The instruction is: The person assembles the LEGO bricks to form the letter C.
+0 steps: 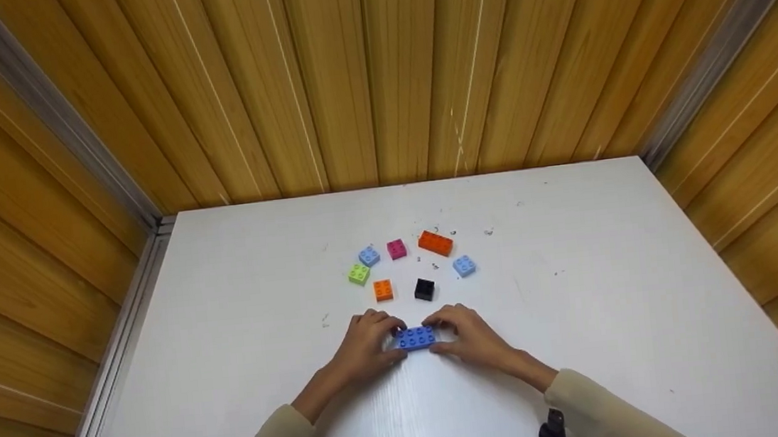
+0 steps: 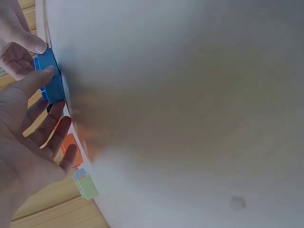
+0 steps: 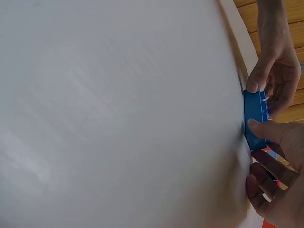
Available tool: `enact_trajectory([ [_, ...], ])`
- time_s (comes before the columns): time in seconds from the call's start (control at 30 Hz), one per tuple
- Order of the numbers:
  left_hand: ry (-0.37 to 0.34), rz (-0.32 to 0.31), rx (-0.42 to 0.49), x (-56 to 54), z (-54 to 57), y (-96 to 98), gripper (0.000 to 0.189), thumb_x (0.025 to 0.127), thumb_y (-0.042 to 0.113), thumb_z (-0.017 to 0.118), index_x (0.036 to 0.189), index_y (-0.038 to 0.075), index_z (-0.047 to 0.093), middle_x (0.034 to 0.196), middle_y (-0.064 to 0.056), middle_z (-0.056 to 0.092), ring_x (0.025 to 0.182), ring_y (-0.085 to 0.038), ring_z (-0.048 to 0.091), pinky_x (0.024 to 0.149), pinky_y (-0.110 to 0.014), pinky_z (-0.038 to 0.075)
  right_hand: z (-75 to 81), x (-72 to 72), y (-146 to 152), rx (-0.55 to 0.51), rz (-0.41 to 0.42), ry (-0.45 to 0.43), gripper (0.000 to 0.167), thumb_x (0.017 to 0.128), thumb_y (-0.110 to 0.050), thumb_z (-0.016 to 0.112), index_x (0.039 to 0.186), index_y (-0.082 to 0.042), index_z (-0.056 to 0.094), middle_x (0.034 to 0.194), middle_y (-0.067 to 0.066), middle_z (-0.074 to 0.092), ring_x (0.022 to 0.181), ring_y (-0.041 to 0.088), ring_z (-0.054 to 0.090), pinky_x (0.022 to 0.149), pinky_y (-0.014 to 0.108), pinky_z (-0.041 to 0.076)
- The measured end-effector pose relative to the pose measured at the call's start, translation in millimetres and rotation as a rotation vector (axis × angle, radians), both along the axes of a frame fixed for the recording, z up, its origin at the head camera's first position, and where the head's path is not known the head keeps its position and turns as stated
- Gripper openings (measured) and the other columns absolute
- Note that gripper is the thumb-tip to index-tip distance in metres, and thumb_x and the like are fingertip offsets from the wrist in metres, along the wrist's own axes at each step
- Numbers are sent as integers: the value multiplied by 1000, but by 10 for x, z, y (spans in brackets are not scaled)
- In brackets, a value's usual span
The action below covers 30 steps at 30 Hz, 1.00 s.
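The left hand [image 1: 371, 345] and the right hand [image 1: 472, 335] face each other over the worktop [image 1: 601, 341], with the long blue brick [image 1: 416, 338] between them. The left hand pinches the brick's left end, thumb on the near side and fingertips round the far side; the right hand pinches the right end in the same way. The brick lies crosswise between the two, studs up, its base on or very close to the worktop; which of these cannot be told.

Just ahead of the right hand's fingertips sits a black brick [image 1: 424, 289], and just ahead of the left hand's fingers an orange brick [image 1: 383, 290]. Farther beyond the left hand, a lime green brick [image 1: 358, 273] lies just beside a light blue brick [image 1: 369, 256], with a magenta brick [image 1: 397, 248] to the right of that pair. Beyond the right hand, past the black brick, lies a long red-orange brick [image 1: 436, 243], set at a slant; a second light blue brick [image 1: 464, 265] is nearer that hand. Beige sleeves [image 1: 611, 408] cover both forearms behind the wrists.
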<state>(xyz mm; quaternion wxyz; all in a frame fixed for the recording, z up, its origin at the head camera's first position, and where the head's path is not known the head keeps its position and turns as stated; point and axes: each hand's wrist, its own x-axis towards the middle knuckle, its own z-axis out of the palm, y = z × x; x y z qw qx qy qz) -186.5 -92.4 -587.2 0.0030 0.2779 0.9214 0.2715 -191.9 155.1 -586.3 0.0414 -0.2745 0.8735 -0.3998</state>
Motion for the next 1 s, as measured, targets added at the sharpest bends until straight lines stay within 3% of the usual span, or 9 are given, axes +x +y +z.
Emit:
enact_trajectory([
  [0.4,-10,12,-8,11,13,12,38,85,27,83,118,13,70,107,0,70,106,-19,57,101,-42,42,12,-16,0,23,6,-33,41,83,-12,83,122,-7,70,112,6,72,99,24,60,86,27,44],
  [0.67,-56,21,-22,8,9,32,38,88,30,81,121,16,70,109,2,70,108,-19,56,103,-43,42,199,-176,117,6,97,-129,48,87,-19,81,129,0,64,121,18,70,104,35,64,90,39,54],
  [0.83,-61,33,-31,1,19,30,36,87,29,81,119,15,71,108,2,71,107,-19,58,102,-43,45,244,-357,140,-78,20,-106,36,93,-13,74,123,5,66,116,24,70,98,36,69,87,42,58],
  [1.0,-69,45,-31,-10,12,37,37,86,29,82,119,14,72,109,1,73,107,-19,60,100,-42,46,128,-473,72,-98,-106,-19,37,90,-5,75,125,4,65,117,25,68,92,33,67,84,39,58],
])
